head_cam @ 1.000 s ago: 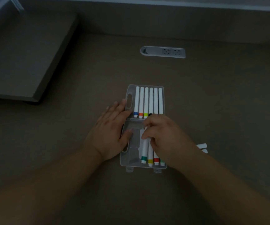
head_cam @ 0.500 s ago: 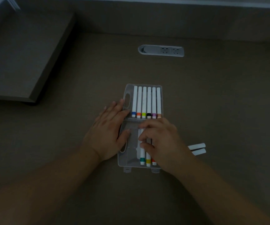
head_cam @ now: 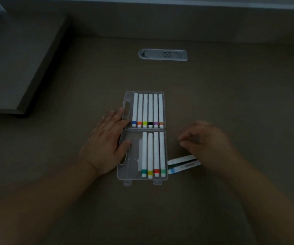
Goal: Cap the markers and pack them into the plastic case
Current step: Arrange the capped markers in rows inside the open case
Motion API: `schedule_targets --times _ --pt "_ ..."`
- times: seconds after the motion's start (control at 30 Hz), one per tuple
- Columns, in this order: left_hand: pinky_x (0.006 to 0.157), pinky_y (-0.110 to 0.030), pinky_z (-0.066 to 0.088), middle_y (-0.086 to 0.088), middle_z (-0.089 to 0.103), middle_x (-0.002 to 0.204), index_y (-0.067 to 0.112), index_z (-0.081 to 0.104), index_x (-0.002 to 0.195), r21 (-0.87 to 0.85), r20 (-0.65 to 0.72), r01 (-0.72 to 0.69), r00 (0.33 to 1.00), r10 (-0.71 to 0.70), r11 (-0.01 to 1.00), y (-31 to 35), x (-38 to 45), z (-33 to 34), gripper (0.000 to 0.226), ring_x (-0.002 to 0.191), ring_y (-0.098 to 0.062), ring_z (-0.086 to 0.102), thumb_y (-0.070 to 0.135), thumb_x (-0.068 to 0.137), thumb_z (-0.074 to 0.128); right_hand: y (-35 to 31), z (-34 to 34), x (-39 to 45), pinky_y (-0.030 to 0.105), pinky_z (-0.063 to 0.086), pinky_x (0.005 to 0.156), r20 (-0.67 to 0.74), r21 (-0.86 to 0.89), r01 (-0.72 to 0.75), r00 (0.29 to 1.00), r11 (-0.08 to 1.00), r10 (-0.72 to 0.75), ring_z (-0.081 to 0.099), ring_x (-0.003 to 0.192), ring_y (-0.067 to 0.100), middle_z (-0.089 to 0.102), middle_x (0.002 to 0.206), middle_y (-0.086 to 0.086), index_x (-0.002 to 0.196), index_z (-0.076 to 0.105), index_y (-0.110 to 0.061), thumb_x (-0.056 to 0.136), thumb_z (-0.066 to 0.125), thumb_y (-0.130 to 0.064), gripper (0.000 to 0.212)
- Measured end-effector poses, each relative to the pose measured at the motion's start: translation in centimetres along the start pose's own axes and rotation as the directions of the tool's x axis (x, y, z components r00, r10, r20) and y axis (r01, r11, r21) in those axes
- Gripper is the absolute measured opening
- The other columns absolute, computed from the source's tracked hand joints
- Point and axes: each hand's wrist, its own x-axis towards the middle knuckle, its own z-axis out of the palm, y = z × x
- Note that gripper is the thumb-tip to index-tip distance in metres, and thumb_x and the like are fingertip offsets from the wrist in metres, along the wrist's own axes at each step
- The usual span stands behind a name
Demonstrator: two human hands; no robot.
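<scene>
A clear plastic case (head_cam: 129,167) lies open flat on the desk. Its far half holds several capped white markers (head_cam: 148,110) side by side. Its near half holds several more (head_cam: 153,152) along the right side, with green, yellow, red and light green bands. Two loose white markers (head_cam: 183,164) lie on the desk just right of the case. My left hand (head_cam: 105,144) rests flat on the case's left edge, thumb inside the near half. My right hand (head_cam: 206,140) hovers blurred above the loose markers, fingers apart, holding nothing.
A grey power socket strip (head_cam: 163,54) is set into the desk behind the case. A raised shelf (head_cam: 17,68) fills the far left corner. A wall edge runs along the back.
My right hand has lifted off the markers in the near half of the case and moved right, over the two loose markers. My left hand has stayed on the case.
</scene>
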Motion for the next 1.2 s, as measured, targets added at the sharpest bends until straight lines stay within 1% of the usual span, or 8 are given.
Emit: schedule_targets --times 0.13,0.33,0.53,0.63,0.7,0.83,1.03,1.2 --pt "0.122 -0.036 0.006 0.004 0.008 0.164 0.028 0.024 0.153 0.009 0.0 -0.008 1.0 0.008 1.0 0.1 0.0 -0.1 0.071 0.149 -0.008 0.001 0.062 0.091 0.03 2.1 -1.6 -0.8 0.021 0.043 0.078 0.084 -0.051 -0.095 0.991 0.994 0.099 0.054 0.092 0.003 0.053 0.095 -0.015 0.082 0.064 -0.038 0.086 0.072 -0.023 0.017" --pt "0.122 -0.041 0.01 0.003 0.01 0.164 0.029 0.024 0.153 0.011 -0.009 -0.005 1.0 0.005 1.0 -0.1 0.0 0.2 0.069 0.15 -0.011 0.005 0.061 0.092 0.031 1.9 -0.5 -1.5 0.031 0.046 0.094 0.156 -0.194 -0.071 0.982 0.978 0.103 0.047 0.102 0.005 0.05 0.099 -0.018 0.095 0.066 -0.039 0.085 0.072 -0.031 0.014" --pt "0.122 -0.045 0.013 0.004 0.008 0.164 0.03 0.023 0.153 0.017 0.002 0.003 1.0 -0.003 1.0 -0.1 0.1 0.3 0.069 0.151 -0.013 0.005 0.062 0.092 0.029 2.1 -0.1 -1.4 0.031 0.041 0.099 0.078 -0.307 -0.012 0.996 0.952 0.038 0.044 0.107 0.009 0.048 0.102 -0.015 0.109 0.065 -0.036 0.09 0.065 -0.034 0.019" --pt "0.122 -0.046 0.015 0.003 0.009 0.164 0.029 0.024 0.153 0.025 -0.006 0.001 1.0 -0.001 1.0 -0.2 0.1 0.4 0.069 0.151 -0.014 0.006 0.062 0.092 0.029 2.3 -0.5 -1.3 0.027 0.039 0.092 0.036 -0.281 -0.03 0.998 0.959 0.042 0.043 0.102 0.007 0.048 0.103 -0.013 0.108 0.063 -0.034 0.092 0.061 -0.034 0.016" --pt "0.122 -0.046 0.017 0.003 0.01 0.164 0.028 0.025 0.153 0.024 -0.014 -0.005 1.0 0.006 1.0 -0.2 0.0 0.5 0.068 0.151 -0.014 0.007 0.061 0.093 0.031 2.0 -0.6 -1.3 0.025 0.038 0.085 -0.026 -0.231 -0.009 1.0 0.973 0.003 0.043 0.099 0.006 0.049 0.101 -0.013 0.107 0.063 -0.033 0.093 0.061 -0.032 0.015" --pt "0.122 -0.045 0.016 0.003 0.009 0.164 0.029 0.023 0.153 0.026 -0.007 0.001 1.0 -0.001 1.0 -0.2 0.1 0.4 0.069 0.151 -0.013 0.006 0.061 0.093 0.031 -0.8 1.0 -1.0 0.026 0.038 0.091 -0.014 -0.22 0.166 0.985 0.961 -0.174 0.04 0.104 0.003 0.046 0.106 -0.016 0.107 0.058 -0.036 0.092 0.057 -0.032 0.015" --pt "0.123 -0.043 0.014 0.005 0.007 0.165 0.029 0.023 0.153 0.027 -0.006 0.013 1.0 -0.012 1.0 -0.1 0.0 0.5 0.068 0.151 -0.012 0.004 0.06 0.094 0.032 -4.2 5.2 0.6 0.031 0.042 0.093 0.022 -0.314 0.44 0.889 0.841 -0.457 0.042 0.112 0.012 0.051 0.118 -0.005 0.106 0.063 -0.032 0.09 0.062 -0.028 0.017" --pt "0.123 -0.044 0.013 0.002 0.009 0.165 0.027 0.027 0.152 0.024 -0.013 0.006 1.0 -0.005 1.0 -0.1 0.0 0.4 0.066 0.151 -0.014 0.005 0.059 0.095 0.033 -4.8 7.1 1.9 0.039 0.043 0.099 0.097 -0.334 0.522 0.847 0.785 -0.523 0.047 0.112 0.02 0.057 0.116 0.0 0.089 0.071 -0.026 0.084 0.067 -0.02 0.009"
